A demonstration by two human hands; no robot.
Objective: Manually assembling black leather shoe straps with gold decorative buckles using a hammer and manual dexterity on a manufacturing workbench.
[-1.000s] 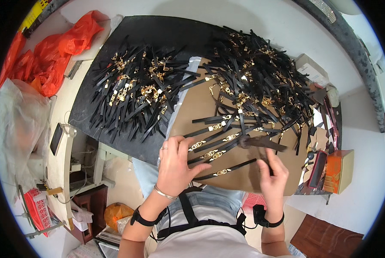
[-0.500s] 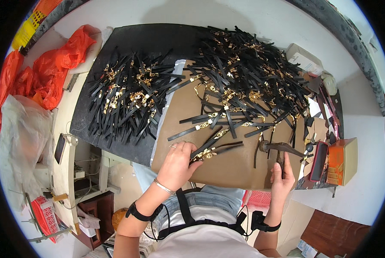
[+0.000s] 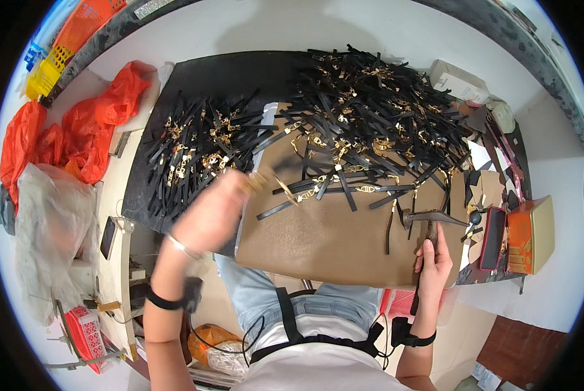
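Note:
My left hand [image 3: 215, 207], blurred by motion, is closed on a few black straps with gold hardware [image 3: 263, 178], held above the left edge of the brown mat [image 3: 311, 254]. Close by, the smaller pile of black straps with gold links [image 3: 197, 159] lies on the dark tabletop. At the mat's right side my right hand [image 3: 434, 260] grips a hammer [image 3: 435, 216] by its handle, head pointing away from me. A larger pile of similar straps [image 3: 383, 104] covers the far part of the mat. Several loose straps lie spread in front of it.
To the right stand an orange box [image 3: 529, 236] and a dark red tray-like case [image 3: 492, 238], among paper scraps. A white carton [image 3: 460, 81] sits at the back right. On the left are red plastic bags [image 3: 90, 130] and a phone [image 3: 108, 236] on a pale ledge.
My left hand has moved left and away from me, lifting the straps off the mat toward the smaller pile. My right hand still holds the hammer in nearly the same place.

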